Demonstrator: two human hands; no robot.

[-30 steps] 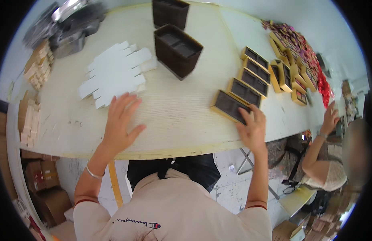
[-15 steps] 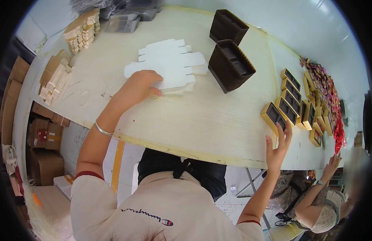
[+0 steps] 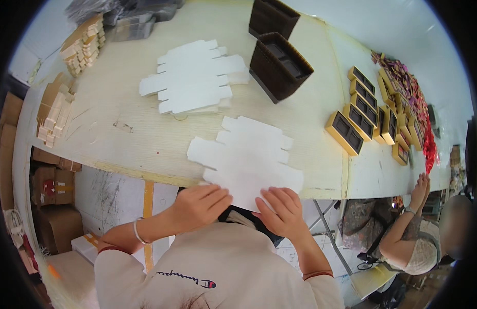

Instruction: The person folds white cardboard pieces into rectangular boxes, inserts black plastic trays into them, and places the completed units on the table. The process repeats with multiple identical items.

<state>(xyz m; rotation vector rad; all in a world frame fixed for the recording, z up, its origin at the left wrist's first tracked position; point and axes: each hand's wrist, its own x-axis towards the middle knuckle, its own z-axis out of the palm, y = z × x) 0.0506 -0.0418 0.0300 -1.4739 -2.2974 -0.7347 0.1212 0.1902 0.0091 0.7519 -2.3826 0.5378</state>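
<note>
A flat white box blank [image 3: 251, 157] with flaps around its edges is at the front edge of the table, its near end reaching past it. My left hand [image 3: 201, 207] grips its near left part, fingers bent over the edge. On the near right part, my right hand [image 3: 282, 211] holds it with the fingers lying over the top and the thumb toward the near edge. Farther back lies a pile of similar white box blanks [image 3: 194, 77], with a gap between it and the one in my hands.
Two dark brown tray stacks [image 3: 282, 69] stand beyond the pile. Several gold boxes with dark inserts [image 3: 344, 133] sit to the right, near small colourful wrapped pieces [image 3: 403, 80] and red material [image 3: 430, 149]. Folded cartons [image 3: 55, 108] line the left. A co-worker's hands [image 3: 419, 193] are at the right edge.
One white box blank has come off the pile toward me with my left hand. My right hand has left the gold boxes and now holds the blank too.
</note>
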